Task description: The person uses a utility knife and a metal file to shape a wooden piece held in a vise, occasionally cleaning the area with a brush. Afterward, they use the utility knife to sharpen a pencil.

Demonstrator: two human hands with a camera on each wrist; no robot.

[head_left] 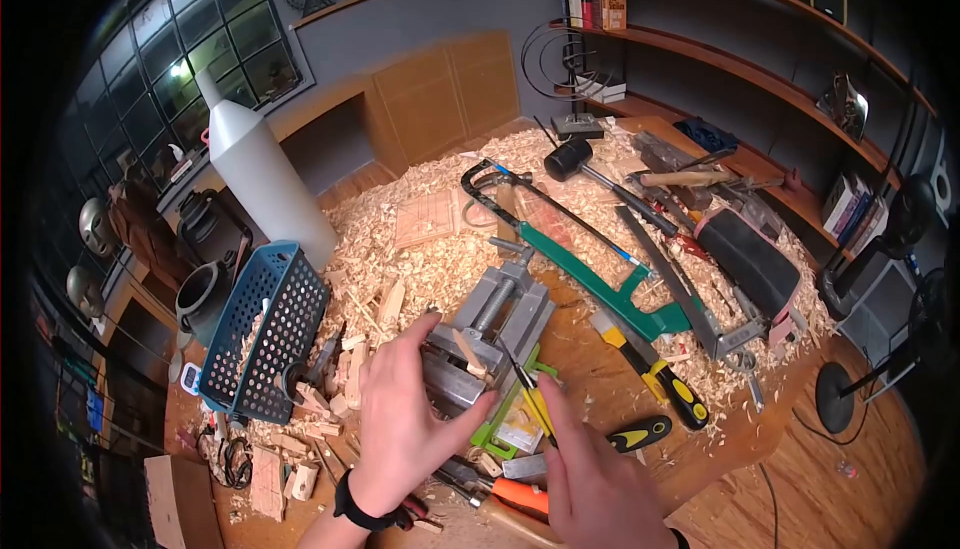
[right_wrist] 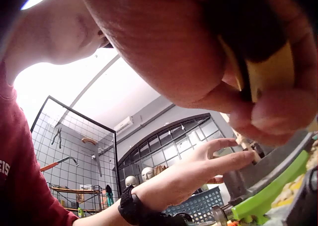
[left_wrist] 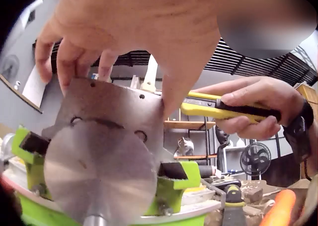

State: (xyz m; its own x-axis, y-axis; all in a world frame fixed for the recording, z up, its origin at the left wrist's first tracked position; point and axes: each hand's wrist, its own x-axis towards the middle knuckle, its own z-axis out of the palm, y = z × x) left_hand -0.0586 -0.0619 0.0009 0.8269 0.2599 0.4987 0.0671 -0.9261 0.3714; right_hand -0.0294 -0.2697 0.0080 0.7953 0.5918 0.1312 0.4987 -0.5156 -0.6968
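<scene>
My right hand (head_left: 605,494) grips a yellow and black utility knife (head_left: 536,405), its blade end pointing at the grey metal bench vise (head_left: 535,309). A small pale wood piece (head_left: 467,351) stands up at the vise jaws, tilted. My left hand (head_left: 400,414) spans the near end of the vise, thumb and fingers spread to either side of the wood. In the left wrist view, its fingers reach over the top edge of the vise's metal plate (left_wrist: 112,104), partly hidden behind it. Bright green parts (left_wrist: 184,174) sit at the vise's base.
Wood shavings (head_left: 400,239) cover much of the table. A green hacksaw (head_left: 580,269), a black mallet (head_left: 568,159) and a yellow-black chisel (head_left: 665,379) lie beyond and right of the vise. At left stands a blue perforated basket (head_left: 270,334). An orange handle (head_left: 520,496) lies near my right hand.
</scene>
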